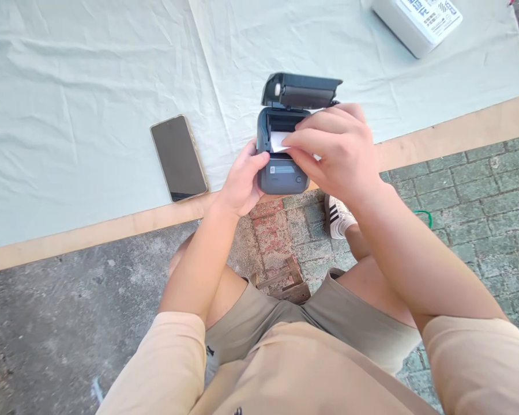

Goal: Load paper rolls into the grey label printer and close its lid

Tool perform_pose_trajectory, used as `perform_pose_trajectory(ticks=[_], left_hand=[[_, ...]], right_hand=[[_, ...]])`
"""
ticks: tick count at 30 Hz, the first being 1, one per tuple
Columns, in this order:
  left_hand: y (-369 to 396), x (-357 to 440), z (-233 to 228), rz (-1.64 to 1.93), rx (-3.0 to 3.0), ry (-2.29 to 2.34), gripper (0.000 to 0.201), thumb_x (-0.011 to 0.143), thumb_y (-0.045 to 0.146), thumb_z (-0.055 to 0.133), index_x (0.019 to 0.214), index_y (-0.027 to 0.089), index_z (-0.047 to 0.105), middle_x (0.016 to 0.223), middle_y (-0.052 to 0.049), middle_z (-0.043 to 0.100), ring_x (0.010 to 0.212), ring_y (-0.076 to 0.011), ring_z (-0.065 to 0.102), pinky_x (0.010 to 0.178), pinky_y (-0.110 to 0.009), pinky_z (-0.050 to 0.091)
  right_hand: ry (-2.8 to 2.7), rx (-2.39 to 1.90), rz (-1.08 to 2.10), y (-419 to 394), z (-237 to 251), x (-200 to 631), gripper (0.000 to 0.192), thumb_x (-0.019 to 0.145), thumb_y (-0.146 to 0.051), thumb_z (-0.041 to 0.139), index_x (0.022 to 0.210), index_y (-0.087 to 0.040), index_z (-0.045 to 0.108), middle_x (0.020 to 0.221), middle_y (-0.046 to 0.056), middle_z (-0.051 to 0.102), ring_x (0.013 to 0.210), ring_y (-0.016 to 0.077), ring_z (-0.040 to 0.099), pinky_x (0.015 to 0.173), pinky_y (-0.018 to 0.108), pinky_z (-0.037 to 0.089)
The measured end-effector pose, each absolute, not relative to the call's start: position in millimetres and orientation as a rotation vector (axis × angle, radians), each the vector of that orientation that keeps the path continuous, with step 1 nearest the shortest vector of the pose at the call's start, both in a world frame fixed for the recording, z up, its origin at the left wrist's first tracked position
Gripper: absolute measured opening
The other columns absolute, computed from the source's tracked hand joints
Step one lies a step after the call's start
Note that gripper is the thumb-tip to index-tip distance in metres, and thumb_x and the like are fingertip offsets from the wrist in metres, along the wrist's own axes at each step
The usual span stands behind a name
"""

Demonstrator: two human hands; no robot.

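Note:
A small dark portable label printer (284,180) is held over the table's front edge, its hinged lid (303,90) raised. My left hand (244,178) wraps round the printer's left side, the thumb pressing near the front of the opening. Inside the compartment shows a piece of white paper (278,142), possibly part of a roll. The fingers of my right hand (335,147) reach into the opening and pinch this paper at its right side. My right fingertips and the rest of the paper are partly hidden.
A smartphone (179,158) with a dark screen lies on the pale cloth (90,86) to the left. A white box with printed labels (415,26) stands at the back right. The table's wooden edge (155,222) runs across in front of my knees.

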State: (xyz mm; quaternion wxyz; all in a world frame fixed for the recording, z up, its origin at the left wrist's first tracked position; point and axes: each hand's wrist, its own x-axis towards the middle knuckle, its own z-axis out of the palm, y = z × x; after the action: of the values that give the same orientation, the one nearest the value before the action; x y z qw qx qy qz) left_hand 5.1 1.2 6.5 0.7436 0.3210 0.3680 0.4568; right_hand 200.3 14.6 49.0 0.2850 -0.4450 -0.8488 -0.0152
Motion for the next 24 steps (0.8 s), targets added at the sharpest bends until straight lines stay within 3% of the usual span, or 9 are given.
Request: perform_pose_trajectory(ticks=[4, 10, 13, 16, 18, 20, 22, 24], left_hand=[[2.6, 4.2, 5.6, 1.005, 0.698, 0.795, 0.044, 0.090, 0.059, 0.078, 0.117, 0.025, 0.068, 0.129, -0.008, 0.080, 0.150, -0.0344, 0.066, 0.112, -0.044, 0.066], [1.5, 5.2, 7.1, 0.998, 0.714, 0.790, 0.056, 0.072, 0.044, 0.095, 0.116, 0.026, 0.065, 0.119, -0.008, 0.082, 0.149, -0.0392, 0.066, 0.113, -0.050, 0.064], [0.7, 4.8, 6.0, 0.990, 0.729, 0.799, 0.063, 0.067, 0.050, 0.099, 0.116, 0.027, 0.066, 0.116, -0.008, 0.082, 0.145, -0.0424, 0.068, 0.109, -0.051, 0.066], [-0.6, 3.1, 6.4, 0.983, 0.754, 0.806, 0.075, 0.061, 0.056, 0.104, 0.119, 0.027, 0.066, 0.121, -0.009, 0.081, 0.145, -0.0443, 0.069, 0.107, -0.049, 0.067], [-1.7, 1.8, 8.3, 0.958, 0.781, 0.812, 0.081, 0.058, 0.057, 0.105, 0.122, 0.028, 0.066, 0.127, -0.010, 0.081, 0.143, -0.0441, 0.070, 0.102, -0.047, 0.068], [-2.6, 0.7, 10.4, 0.933, 0.806, 0.809, 0.083, 0.058, 0.058, 0.105, 0.125, 0.029, 0.065, 0.129, -0.010, 0.080, 0.141, -0.0440, 0.071, 0.097, -0.046, 0.070], [-3.2, -0.2, 11.4, 0.928, 0.807, 0.802, 0.086, 0.057, 0.059, 0.105, 0.126, 0.029, 0.065, 0.126, -0.010, 0.080, 0.143, -0.0451, 0.070, 0.097, -0.046, 0.070], [-3.2, -0.9, 10.9, 0.939, 0.790, 0.802, 0.089, 0.055, 0.057, 0.106, 0.128, 0.028, 0.065, 0.124, -0.009, 0.079, 0.146, -0.0464, 0.067, 0.102, -0.050, 0.069]], right_hand=[[-2.256, -1.077, 0.086, 6.7, 38.8, 201.3, 0.035, 0.114, -0.037, 0.051, 0.095, -0.037, 0.080, 0.099, -0.001, 0.081, 0.093, 0.0247, 0.073, 0.092, 0.050, 0.052], [-2.205, -1.078, 0.172, 1.8, 34.0, 207.7, 0.040, 0.111, -0.056, 0.049, 0.098, -0.036, 0.081, 0.097, 0.004, 0.078, 0.089, 0.0273, 0.070, 0.088, 0.052, 0.051], [-2.024, -1.067, 0.196, 3.4, 36.4, 210.5, 0.053, 0.112, -0.063, 0.042, 0.083, -0.031, 0.071, 0.082, 0.006, 0.067, 0.076, 0.0262, 0.062, 0.082, 0.052, 0.052], [-1.832, -1.080, 0.185, 4.6, 40.3, 210.0, 0.049, 0.112, -0.063, 0.041, 0.083, -0.030, 0.061, 0.078, 0.005, 0.058, 0.078, 0.0271, 0.060, 0.084, 0.053, 0.055], [-1.770, -1.098, 0.185, 4.6, 42.5, 208.2, 0.041, 0.111, -0.063, 0.044, 0.093, -0.030, 0.062, 0.088, 0.007, 0.060, 0.092, 0.0300, 0.065, 0.090, 0.054, 0.057], [-1.791, -1.156, 0.229, 4.4, 42.4, 206.4, 0.035, 0.109, -0.063, 0.049, 0.112, -0.031, 0.063, 0.111, 0.010, 0.066, 0.115, 0.0340, 0.066, 0.099, 0.057, 0.059], [-1.862, -1.210, 0.334, 4.9, 37.9, 205.7, 0.038, 0.108, -0.062, 0.054, 0.134, -0.034, 0.059, 0.137, 0.012, 0.064, 0.137, 0.0363, 0.061, 0.109, 0.059, 0.058], [-1.916, -1.216, 0.484, 6.7, 29.1, 206.7, 0.050, 0.107, -0.060, 0.058, 0.151, -0.039, 0.048, 0.152, 0.011, 0.059, 0.144, 0.0350, 0.059, 0.112, 0.058, 0.059]])
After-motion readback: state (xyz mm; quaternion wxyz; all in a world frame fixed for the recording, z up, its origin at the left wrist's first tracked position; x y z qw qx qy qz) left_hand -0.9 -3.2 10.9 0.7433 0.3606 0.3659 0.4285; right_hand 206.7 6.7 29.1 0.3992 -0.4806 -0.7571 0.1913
